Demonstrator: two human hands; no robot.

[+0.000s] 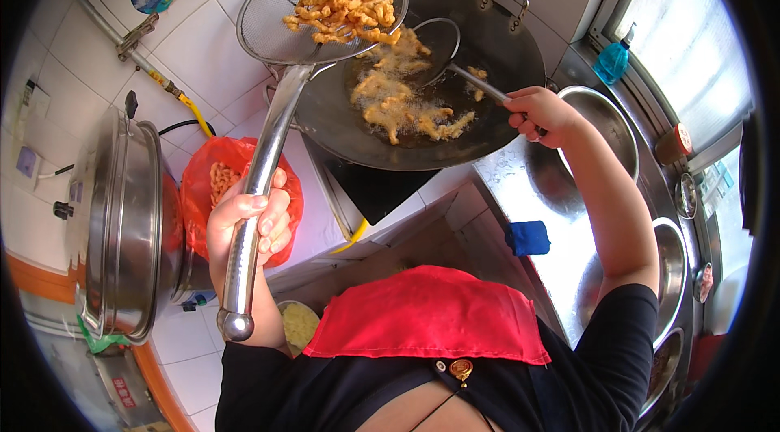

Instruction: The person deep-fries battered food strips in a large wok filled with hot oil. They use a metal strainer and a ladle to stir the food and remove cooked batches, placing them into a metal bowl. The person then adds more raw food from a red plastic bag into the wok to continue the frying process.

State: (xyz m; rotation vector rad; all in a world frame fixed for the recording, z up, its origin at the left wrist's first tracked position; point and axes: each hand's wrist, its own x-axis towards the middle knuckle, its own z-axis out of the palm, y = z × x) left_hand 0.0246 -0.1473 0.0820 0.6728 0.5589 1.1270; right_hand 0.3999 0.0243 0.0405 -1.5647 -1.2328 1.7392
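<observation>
My left hand grips the thick metal handle of a large mesh strainer. Golden fried strips lie in its mesh, held above the left rim of a big dark wok. In the wok, battered pieces bubble in hot oil. With my right hand I hold the handle of a metal ladle; its round head rests among the frying pieces, partly hidden in the oil.
A red plastic bag with fried strips sits left of the wok, beside a big steel pot. Steel basins line the counter at right, near a blue cloth and a bottle of blue liquid. A yellow hose runs along the wall.
</observation>
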